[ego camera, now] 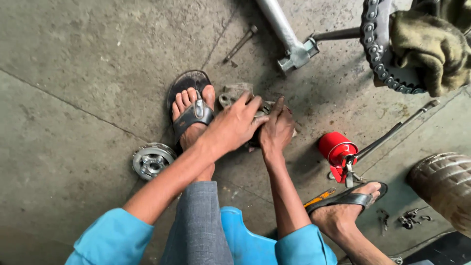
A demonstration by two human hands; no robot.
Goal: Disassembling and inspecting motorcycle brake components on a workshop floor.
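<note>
My left hand [235,125] and my right hand [277,128] press together on a greasy metal part [230,96] lying on the concrete floor, just right of my sandalled left foot [192,115]. The left hand covers the part from above with its fingers spread over it. Fingers of the right hand grip its right side. Most of the part is hidden under the hands.
A round metal hub [152,160] lies left of the foot. A red oil can [338,151] with a long spout stands at right, near my other foot [343,208]. A chain on a sprocket [378,46], a dirty rag [431,46], a bolt [240,43] and a tyre [444,184] surround me.
</note>
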